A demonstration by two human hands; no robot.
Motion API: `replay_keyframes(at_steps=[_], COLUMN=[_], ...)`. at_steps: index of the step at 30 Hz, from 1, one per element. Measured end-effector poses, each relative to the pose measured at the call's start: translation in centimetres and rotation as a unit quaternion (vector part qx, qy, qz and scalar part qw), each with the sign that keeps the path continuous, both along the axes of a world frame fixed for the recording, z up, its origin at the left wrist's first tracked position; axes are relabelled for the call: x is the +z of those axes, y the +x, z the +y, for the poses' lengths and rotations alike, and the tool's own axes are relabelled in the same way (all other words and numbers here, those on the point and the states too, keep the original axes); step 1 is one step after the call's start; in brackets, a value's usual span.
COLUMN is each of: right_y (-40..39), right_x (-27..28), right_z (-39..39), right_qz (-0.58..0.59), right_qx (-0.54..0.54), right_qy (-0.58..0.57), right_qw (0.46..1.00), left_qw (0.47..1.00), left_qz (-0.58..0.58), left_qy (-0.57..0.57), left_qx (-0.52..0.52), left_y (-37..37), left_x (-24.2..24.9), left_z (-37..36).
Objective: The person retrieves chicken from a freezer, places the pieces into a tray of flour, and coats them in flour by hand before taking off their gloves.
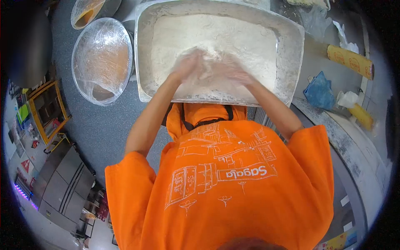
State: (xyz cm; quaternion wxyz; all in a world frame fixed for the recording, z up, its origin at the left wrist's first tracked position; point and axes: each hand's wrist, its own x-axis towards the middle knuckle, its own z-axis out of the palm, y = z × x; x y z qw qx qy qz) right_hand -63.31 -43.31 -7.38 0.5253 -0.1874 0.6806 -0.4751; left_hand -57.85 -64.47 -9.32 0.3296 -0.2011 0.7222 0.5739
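A large rectangular tub (143, 54) holds a thick layer of white, flour-like powder (246, 33). Both hands are inside it, close together near the middle, and both are smeared by motion. My left hand (189, 64) is at the left of a disturbed patch in the powder. From the right, my right hand (231, 71) reaches toward the same patch. Blur hides the fingers, and I cannot make out whether either hand holds anything. White powder coats the tub's inner walls.
Left of the tub is a round bowl under plastic wrap (104, 58), with another wrapped bowl (89, 12) above it. On the right lie a yellow roll (350, 61), a blue cloth-like item (320, 91) and a yellow item (361, 116). A steel cabinet (62, 183) stands lower left.
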Motion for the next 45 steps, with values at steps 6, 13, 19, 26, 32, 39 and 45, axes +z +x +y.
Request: replay_keyframes(at_steps=[6,13,19,26,32,39,45], right_y=[-2.5,-1.1,-3.2,-2.8,-2.7,-0.8,-3.1], right_x=[3.0,-0.6,5.8,-0.9,2.5,1.0,1.7], right_z=[1.3,-2.1,-1.8,-1.6,1.5,-1.7,-1.4], right_qz=[0.250,0.040,0.262,0.215,0.127,0.199,0.264], right_qx=[0.187,0.003,0.084,-0.071,0.094,0.148,0.039], right_qy=[0.101,0.111,0.133,0.080,0.218,0.209,0.227], right_qw=[0.945,0.993,0.952,0.971,0.963,0.946,0.937], left_qw=[0.901,0.994,0.933,0.993,0.848,0.981,0.963], left_qz=[0.024,-0.095,0.176,-0.025,0.097,0.006,0.063], left_qy=[-0.262,0.015,-0.198,-0.116,-0.233,-0.080,-0.208], left_qx=[-0.345,0.046,-0.243,-0.004,-0.466,-0.178,-0.156], left_y=[-0.1,-0.4,-0.6,-3.5,-1.6,-0.7,-2.8], left_x=[4.1,0.5,2.7,0.3,5.1,2.2,2.8], left_z=[-0.5,3.1,-0.9,1.4,-0.5,2.1,-0.5])
